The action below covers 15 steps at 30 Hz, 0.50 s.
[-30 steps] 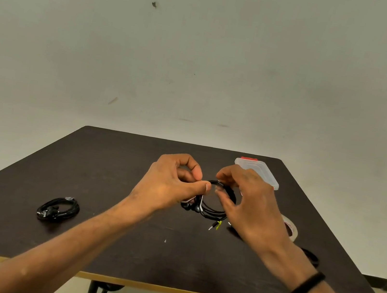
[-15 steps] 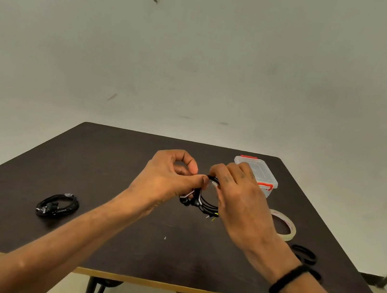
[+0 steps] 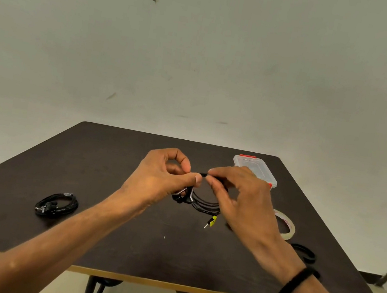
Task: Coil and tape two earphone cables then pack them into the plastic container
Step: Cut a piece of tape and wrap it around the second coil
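Cable loops of thin black rubbery cord hang in a loose oval between both hands above the middle of the table: this coiled earphone cable [image 3: 203, 202] is pinched at its top by the left hand [image 3: 160, 179], thumb against curled fingers, and by the right hand [image 3: 237, 196], thumb and forefinger closed on the same top strands, the two hands almost touching. The loops sag toward the person, the oval's long axis running roughly left to right. The earbuds dangle at the lower left under the left hand, and the metal plug with a yellow tag [image 3: 211, 222] points down and toward the near edge.

The table [image 3: 120, 248] is a dark matte brown board with a pale edge band, on black metal legs. A second coiled black earphone cable [image 3: 57, 204] lies flat at the near left, well apart from the hands. At the far right stands a clear, rectangular plastic container [image 3: 256, 169], lid on, with red clasps. A roll of translucent tape [image 3: 287, 227] lies near the right wrist, a black ring [image 3: 303, 252] just beside it. The right wrist wears a black band [image 3: 295, 282]. Behind rises a plain, scuffed off-white wall [image 3: 201, 59].
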Each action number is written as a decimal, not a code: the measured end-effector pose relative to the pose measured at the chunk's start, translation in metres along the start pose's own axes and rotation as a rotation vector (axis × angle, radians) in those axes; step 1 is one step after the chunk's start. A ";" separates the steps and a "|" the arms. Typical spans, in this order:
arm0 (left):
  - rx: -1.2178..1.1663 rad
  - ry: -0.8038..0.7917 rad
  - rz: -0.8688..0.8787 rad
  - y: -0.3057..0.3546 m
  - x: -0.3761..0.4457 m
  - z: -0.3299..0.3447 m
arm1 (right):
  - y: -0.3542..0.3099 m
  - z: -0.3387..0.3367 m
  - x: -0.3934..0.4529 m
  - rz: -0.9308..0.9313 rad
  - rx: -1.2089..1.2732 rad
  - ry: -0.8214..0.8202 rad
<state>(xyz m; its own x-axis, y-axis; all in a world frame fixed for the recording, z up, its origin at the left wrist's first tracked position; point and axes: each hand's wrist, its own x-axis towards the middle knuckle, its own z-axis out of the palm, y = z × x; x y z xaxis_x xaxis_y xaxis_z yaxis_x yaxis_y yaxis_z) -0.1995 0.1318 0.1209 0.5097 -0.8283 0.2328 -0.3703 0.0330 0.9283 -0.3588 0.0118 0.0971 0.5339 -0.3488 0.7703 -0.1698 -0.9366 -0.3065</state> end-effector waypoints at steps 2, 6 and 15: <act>0.051 0.004 0.049 -0.002 0.000 -0.002 | -0.005 -0.003 0.002 0.221 0.200 -0.024; 0.150 0.008 0.172 -0.007 -0.003 -0.007 | -0.014 -0.003 0.011 0.664 0.689 -0.087; 0.224 0.022 0.296 -0.027 -0.012 -0.038 | -0.030 0.018 0.023 1.165 1.209 -0.273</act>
<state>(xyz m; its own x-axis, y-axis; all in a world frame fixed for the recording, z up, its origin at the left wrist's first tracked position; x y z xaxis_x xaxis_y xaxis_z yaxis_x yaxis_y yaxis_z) -0.1658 0.1619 0.1037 0.3707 -0.7887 0.4905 -0.6637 0.1446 0.7339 -0.3266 0.0330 0.1139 0.7292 -0.6460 -0.2257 0.0664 0.3952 -0.9162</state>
